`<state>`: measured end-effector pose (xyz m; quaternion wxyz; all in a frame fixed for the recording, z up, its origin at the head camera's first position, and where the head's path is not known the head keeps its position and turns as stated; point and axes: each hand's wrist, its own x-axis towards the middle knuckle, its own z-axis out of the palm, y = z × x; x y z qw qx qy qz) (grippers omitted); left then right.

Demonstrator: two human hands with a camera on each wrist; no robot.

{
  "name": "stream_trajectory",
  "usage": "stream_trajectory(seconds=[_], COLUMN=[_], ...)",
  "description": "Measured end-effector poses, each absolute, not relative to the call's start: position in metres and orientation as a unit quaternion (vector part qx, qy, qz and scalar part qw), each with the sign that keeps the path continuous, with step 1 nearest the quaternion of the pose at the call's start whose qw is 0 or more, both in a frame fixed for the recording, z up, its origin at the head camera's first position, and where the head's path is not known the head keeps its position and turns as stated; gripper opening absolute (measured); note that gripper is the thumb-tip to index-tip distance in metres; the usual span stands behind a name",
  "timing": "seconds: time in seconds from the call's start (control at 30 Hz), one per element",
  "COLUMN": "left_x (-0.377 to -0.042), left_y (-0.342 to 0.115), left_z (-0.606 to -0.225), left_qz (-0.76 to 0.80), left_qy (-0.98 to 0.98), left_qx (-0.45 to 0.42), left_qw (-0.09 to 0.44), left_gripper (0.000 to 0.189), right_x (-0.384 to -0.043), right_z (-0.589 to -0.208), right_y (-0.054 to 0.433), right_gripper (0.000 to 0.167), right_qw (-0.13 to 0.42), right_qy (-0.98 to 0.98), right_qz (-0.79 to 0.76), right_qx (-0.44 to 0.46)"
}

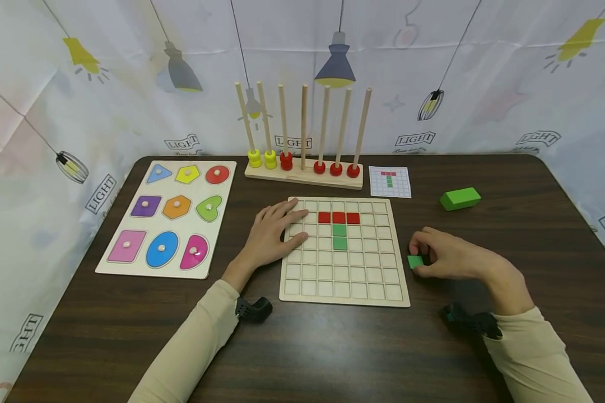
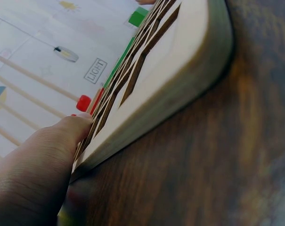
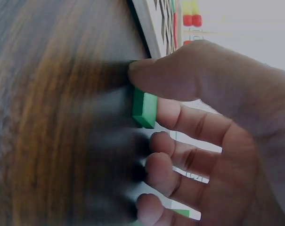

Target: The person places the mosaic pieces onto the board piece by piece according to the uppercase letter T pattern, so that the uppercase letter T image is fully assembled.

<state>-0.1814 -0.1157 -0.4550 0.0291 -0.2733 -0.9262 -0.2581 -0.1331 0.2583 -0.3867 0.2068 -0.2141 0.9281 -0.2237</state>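
My left hand (image 1: 268, 238) rests on the left edge of a wooden grid board (image 1: 345, 303), its fingers spread over the upper-left squares. In the left wrist view the thumb (image 2: 69, 134) lies along the board's rim. Beyond the board's right edge, my right hand (image 1: 448, 254) pinches a small green block (image 3: 144, 108) between thumb and index finger, low at the tabletop. The other fingers are bent beside it. On the grid, red squares (image 1: 338, 218) form a short row, with two green squares (image 1: 340, 237) in a column below the middle one.
A pattern card (image 1: 390, 191) showing a red and green T lies behind the board. A longer green block (image 1: 460, 198) sits at the right. Left of the board is a shape puzzle (image 1: 166, 272); a peg stand (image 1: 302, 176) with red and yellow beads stands at the back.
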Motion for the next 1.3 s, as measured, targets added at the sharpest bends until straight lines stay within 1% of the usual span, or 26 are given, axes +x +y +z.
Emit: stream_trajectory(seconds=[0.2,0.43,0.67,0.93,1.3], left_x=[-0.182,-0.182,-0.182,-0.183,-0.182], left_y=[-0.116,-0.116,-0.117,-0.117,-0.117], left_z=[-0.456,-0.457,-0.458,-0.458,-0.459], left_qz=[-0.26,-0.257,-0.256,-0.257,-0.256], left_qy=[-0.926,-0.927,-0.925,-0.924,-0.923], left_qx=[-0.273,-0.273,-0.278,-0.28,-0.283], left_qw=[0.03,0.029,0.035,0.04,0.043], left_gripper=[0.054,0.054,0.054,0.053,0.053], right_x=[-0.135,-0.14,-0.142,-0.142,-0.141], right_z=[-0.388,-0.391,-0.39,-0.389,-0.391], right_y=[0.257,0.257,0.253,0.244,0.229], right_gripper=[0.022,0.023,0.024,0.028,0.03], right_qw=[0.191,0.198,0.187,0.145,0.139], right_qy=[0.934,0.93,0.914,0.908,0.897], right_qz=[-0.215,-0.243,-0.279,-0.288,-0.302], right_qx=[-0.21,-0.195,-0.227,-0.268,-0.29])
